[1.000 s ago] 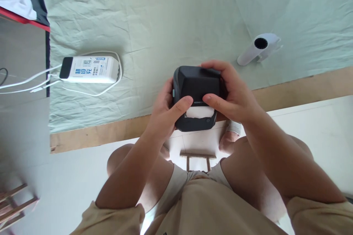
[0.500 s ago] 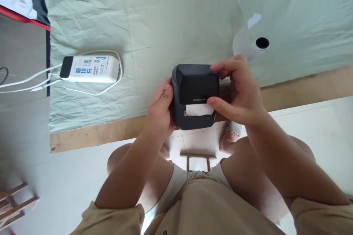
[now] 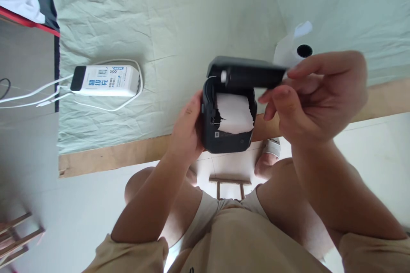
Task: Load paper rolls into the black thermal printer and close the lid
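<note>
A small dark label printer (image 3: 226, 144) is held at the table's front edge, gripped along its left side by my left hand (image 3: 187, 130). Its black lid (image 3: 253, 77) stands raised, tilted up toward the far side. Inside the printer lies white paper (image 3: 235, 113) with a torn front end. At the right end of the lid, my right hand (image 3: 320, 94) has its index finger and thumb closed on the edge, slightly blurred. Just beyond that hand, a paper roll with a black core (image 3: 304, 50) stands on the cloth, a loose strip trailing from it.
A white power strip (image 3: 107, 81) with white cables lies on the pale green cloth (image 3: 179, 17) to the left. The table's bare wooden edge (image 3: 112, 157) runs in front of my knees. A wooden stool (image 3: 229, 181) shows below, and part of another person is at upper left.
The printer's lid has swung open, uncovering the paper inside. My right hand has moved right and turned with the lid's edge, while my left hand keeps its grip on the printer.
</note>
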{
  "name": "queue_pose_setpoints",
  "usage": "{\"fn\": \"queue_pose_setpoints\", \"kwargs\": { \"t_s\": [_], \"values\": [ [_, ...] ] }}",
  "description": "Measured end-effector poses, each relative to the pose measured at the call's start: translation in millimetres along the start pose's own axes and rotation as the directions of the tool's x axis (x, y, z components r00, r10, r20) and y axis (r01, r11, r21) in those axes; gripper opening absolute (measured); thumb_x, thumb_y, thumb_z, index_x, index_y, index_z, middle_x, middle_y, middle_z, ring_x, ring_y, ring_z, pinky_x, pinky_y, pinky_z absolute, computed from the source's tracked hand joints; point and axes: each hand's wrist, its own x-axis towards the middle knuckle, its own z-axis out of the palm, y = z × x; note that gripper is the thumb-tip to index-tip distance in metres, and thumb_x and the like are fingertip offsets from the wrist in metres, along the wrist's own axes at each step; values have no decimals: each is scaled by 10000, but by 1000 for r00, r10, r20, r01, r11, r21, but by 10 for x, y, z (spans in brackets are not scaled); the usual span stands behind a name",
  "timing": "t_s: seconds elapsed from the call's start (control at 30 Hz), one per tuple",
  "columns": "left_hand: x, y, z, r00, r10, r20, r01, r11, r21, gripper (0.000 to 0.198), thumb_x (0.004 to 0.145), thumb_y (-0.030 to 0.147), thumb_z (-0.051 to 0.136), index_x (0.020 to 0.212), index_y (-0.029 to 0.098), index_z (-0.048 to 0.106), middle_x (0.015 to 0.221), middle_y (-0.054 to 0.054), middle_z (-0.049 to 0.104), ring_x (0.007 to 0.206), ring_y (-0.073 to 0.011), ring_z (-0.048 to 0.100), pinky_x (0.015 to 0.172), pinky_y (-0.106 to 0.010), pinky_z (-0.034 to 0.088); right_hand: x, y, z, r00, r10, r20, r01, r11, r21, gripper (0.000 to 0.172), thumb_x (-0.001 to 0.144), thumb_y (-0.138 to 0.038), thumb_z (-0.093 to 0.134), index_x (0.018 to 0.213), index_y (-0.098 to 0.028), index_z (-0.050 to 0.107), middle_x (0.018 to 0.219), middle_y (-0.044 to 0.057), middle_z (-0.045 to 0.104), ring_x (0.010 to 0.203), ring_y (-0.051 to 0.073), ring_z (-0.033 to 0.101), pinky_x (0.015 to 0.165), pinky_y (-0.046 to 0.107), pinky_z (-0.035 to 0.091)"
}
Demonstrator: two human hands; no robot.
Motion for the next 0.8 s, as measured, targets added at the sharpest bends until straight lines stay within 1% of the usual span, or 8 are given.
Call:
{"fn": "queue_pose_setpoints", "kwargs": {
  "t_s": [0.07, 0.13, 0.23, 0.37, 0.47, 0.6, 0.7, 0.8],
  "values": [
    [-18, 14, 7, 999, -11, 39, 9, 998, 59, 395, 970, 570, 656, 1185, 247, 727, 1044, -55, 802, 1063, -270, 794, 834, -360, 673, 20, -26, 31, 1000, -2, -22, 2, 1000, -13, 145, 945, -214, 711, 990, -296, 600, 805, -57, 733, 584, 124, 692, 396, 261, 418],
    [-35, 38, 31, 998, -23, 60, 16, 993, 113, 428, 943, 561, 711, 1231, 245, 717, 1047, -62, 801, 1042, -265, 797, 818, -340, 666, 36, -52, 42, 997, 51, 54, -40, 982, -186, 132, 932, -199, 700, 947, -294, 611, 895, -44, 775, 608, 129, 687, 452, 282, 454],
    [-44, 69, 67, 996, -2, 84, -9, 992, 123, 424, 936, 535, 737, 1224, 224, 715, 1099, -71, 801, 1045, -250, 792, 819, -312, 653, 56, -106, 25, 974, 79, 211, 27, 889, -458, 98, 899, -164, 695, 890, -260, 676, 749, -50, 749, 538, 110, 598, 495, 288, 402],
    [-44, 71, 60, 992, -15, 123, -3, 990, 143, 418, 943, 543, 727, 1212, 223, 714, 1153, -70, 796, 1044, -226, 782, 791, -273, 634, 89, -174, -36, 879, 172, 445, 135, 805, -578, 193, 857, -248, 716, 1048, -242, 746, 686, -40, 721, 513, 122, 548, 480, 277, 288],
    [-50, 55, 41, 991, -20, 133, -3, 986, 167, 440, 929, 549, 741, 1227, 227, 719, 1169, -66, 793, 1051, -217, 778, 806, -257, 629, 119, -222, -96, 823, 240, 514, 106, 826, -554, 330, 821, -265, 743, 1152, -272, 745, 680, -43, 707, 511, 133, 542, 496, 279, 314],
    [-55, 40, 39, 996, -7, 89, -2, 995, 101, 407, 940, 516, 734, 1227, 227, 722, 1112, -52, 805, 1048, -231, 787, 827, -295, 655, 173, -242, -174, 850, 314, 423, -167, 922, -348, 402, 778, -253, 811, 1168, -309, 734, 852, -42, 764, 469, 82, 491, 465, 270, 380],
    [-51, 39, 29, 999, -21, 29, 19, 996, 90, 380, 957, 513, 711, 1211, 231, 719, 1113, -46, 809, 1074, -250, 791, 835, -319, 673, 206, -118, -174, 921, 360, 147, -364, 931, -1, 319, 817, -262, 722, 1132, -307, 694, 913, -20, 728, 514, 100, 494, 409, 270, 334],
    [-47, 41, 7, 999, -41, 12, 40, 993, 113, 406, 973, 535, 675, 1241, 232, 702, 1163, -57, 804, 1104, -273, 788, 828, -342, 685, 188, 111, -128, 886, 463, -25, -453, 875, 173, 229, 817, -210, 602, 1029, -296, 618, 854, -10, 629, 569, 138, 529, 442, 288, 356]
  ]
}}
